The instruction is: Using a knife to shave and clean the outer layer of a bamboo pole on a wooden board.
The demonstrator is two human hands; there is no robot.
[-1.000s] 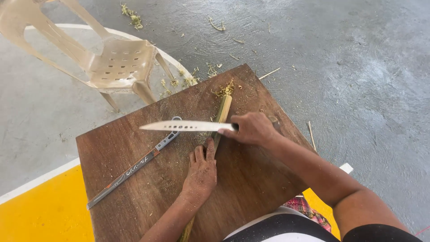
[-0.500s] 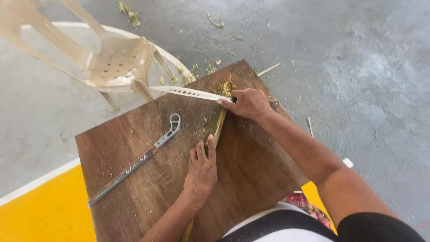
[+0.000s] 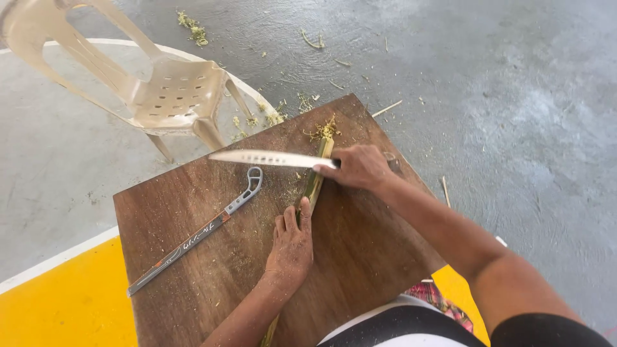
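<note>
A green plant stalk (image 3: pixel 314 182) lies lengthwise on a dark wooden board (image 3: pixel 193 205), its far end frayed into fibres. My left hand (image 3: pixel 291 243) presses flat on the stalk's near part, fingers together. My right hand (image 3: pixel 360 167) grips the handle of a long perforated knife (image 3: pixel 270 158). The blade points left and crosses the stalk near its far end.
A second long metal blade with a looped end (image 3: pixel 204 229) lies on the board's left side. A beige plastic chair (image 3: pixel 160 90) stands beyond the board on grey concrete scattered with plant scraps (image 3: pixel 194 26). Yellow painted floor (image 3: pixel 58 308) with a white line is at the near left.
The knife went from mid-stalk up to the frayed far end, and now sits back a little nearer along the stalk. My left hand stayed pressed on the stalk.
</note>
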